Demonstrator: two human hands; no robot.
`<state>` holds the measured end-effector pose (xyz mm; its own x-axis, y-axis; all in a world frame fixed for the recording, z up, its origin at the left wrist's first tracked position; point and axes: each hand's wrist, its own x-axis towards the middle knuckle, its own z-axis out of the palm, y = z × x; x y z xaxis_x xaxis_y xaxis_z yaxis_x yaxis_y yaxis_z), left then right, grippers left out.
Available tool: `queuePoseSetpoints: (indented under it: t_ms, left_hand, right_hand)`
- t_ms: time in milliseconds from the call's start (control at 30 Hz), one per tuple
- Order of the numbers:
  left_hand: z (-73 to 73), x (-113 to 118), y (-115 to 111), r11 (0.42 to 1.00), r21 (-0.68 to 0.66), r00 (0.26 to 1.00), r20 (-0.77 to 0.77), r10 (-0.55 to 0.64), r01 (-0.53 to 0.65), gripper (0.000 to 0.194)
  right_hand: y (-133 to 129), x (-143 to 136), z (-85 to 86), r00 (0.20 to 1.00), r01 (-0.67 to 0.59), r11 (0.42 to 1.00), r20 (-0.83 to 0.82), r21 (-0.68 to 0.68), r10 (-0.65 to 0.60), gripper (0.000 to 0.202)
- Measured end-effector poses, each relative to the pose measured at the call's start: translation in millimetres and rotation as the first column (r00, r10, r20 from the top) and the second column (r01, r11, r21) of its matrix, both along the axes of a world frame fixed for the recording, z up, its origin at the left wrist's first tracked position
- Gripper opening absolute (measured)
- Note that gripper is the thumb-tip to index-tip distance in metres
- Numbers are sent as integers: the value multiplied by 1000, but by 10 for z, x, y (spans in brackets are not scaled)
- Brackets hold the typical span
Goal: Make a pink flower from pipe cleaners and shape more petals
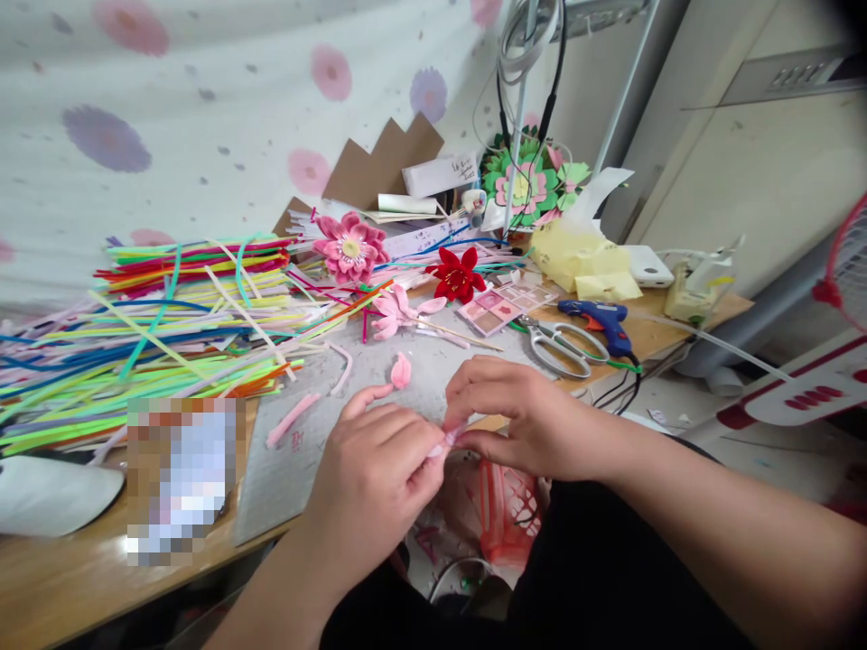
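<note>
Close together at the table's front edge, my left hand (383, 460) and my right hand (518, 420) pinch a small pale pink fuzzy piece (452, 435), which looks like pipe cleaner. Fingers cover most of it. Just beyond my left hand lies a pink petal (401, 370) on the grey mat (271, 483). Pink pipe cleaner pieces (293, 419) rest on the mat's left part. Farther back are a pink flower with a stick stem (393, 311), a red flower (458, 274) and a fuller pink flower (350, 248).
Bundles of coloured pipe cleaners (155, 316) fill the left side. A makeup palette (505, 307), scissors (559, 348) and a blue glue gun (602, 323) lie to the right, near crumpled yellow paper (582, 262). Below the table edge stands a red basket (505, 533).
</note>
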<state>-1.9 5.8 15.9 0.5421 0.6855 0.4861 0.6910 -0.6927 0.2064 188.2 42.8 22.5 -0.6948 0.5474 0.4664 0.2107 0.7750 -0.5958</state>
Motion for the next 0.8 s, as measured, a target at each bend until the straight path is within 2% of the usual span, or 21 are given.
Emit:
queuePoseSetpoints:
  t_ms: [100, 200, 267, 333, 400, 433, 500, 567, 700, 800]
  left_hand:
    - [-10, 14, -5, 994, -98, 995, 90, 46, -37, 15]
    - [-23, 37, -16, 942, -320, 971, 176, 164, -101, 16]
    - [-35, 40, -19, 836, -541, 940, 233, 250, -88, 18]
    - [-47, 24, -15, 685, -728, 897, 313, 313, 15, 20]
    - [-50, -9, -1, 558, -814, 850, 403, 340, 162, 19]
    - [-46, -28, 8, 527, -821, 825, 445, 347, 221, 17]
    - [-26, -64, 27, 532, -804, 784, 502, 366, 266, 21]
    - [8, -89, 41, 593, -781, 774, 495, 395, 197, 25]
    - [79, -89, 31, 679, -734, 844, 368, 391, 6, 19]
    - [109, -80, 3, 738, -674, 911, 285, 299, -32, 18]
  right_hand:
    - [-11, -7, -4, 999, 17, 998, 35, 53, -19, 19]
    - [-9, -2, -3, 999, -3, 999, 45, 47, 1, 16]
    - [2, 5, -1, 999, -38, 999, 33, -4, 38, 15]
    - [20, 15, 1, 998, -68, 993, 4, -98, 68, 12]
    - [44, 26, -1, 995, -95, 971, -31, -221, 90, 6]
    - [57, 31, -3, 994, -106, 954, -48, -282, 96, 3]
    - [81, 39, -12, 992, -126, 915, -72, -384, 107, 5]
    - [97, 42, -20, 991, -129, 885, -83, -447, 102, 7]
    - [110, 30, -22, 993, -116, 876, -73, -468, 93, 7]
    - [120, 17, -14, 992, -124, 898, -59, -423, 109, 7]
